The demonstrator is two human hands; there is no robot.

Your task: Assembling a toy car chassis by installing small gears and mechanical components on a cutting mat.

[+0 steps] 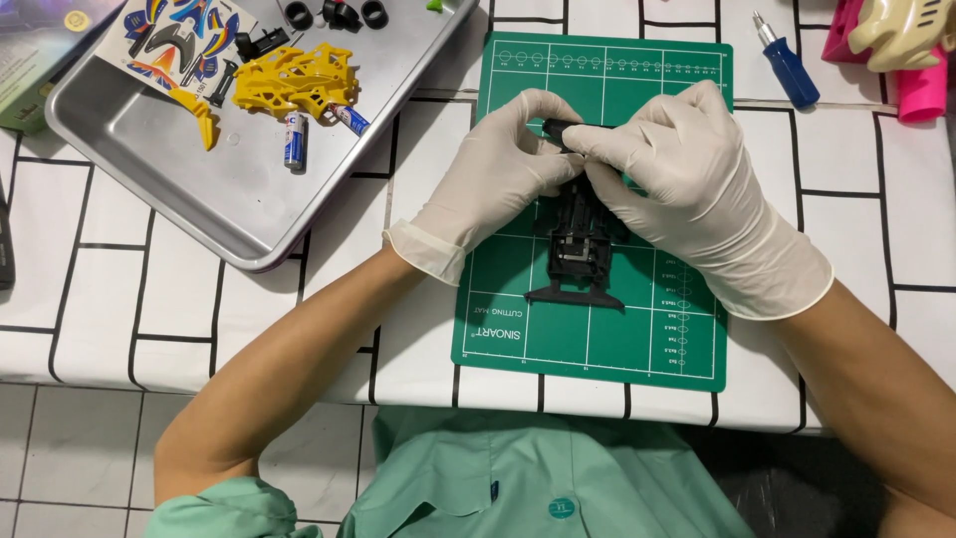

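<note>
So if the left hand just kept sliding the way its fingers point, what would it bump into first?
The left hand points toward the right hand. Their fingertips already meet over the black chassis, so it would likely press into those gloved fingers first.

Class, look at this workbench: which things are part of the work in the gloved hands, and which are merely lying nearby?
In use:
left hand
right hand
black toy car chassis
green cutting mat

Lying about:
metal tray
yellow plastic frame
two batteries
sticker sheet
blue screwdriver
pink object
</note>
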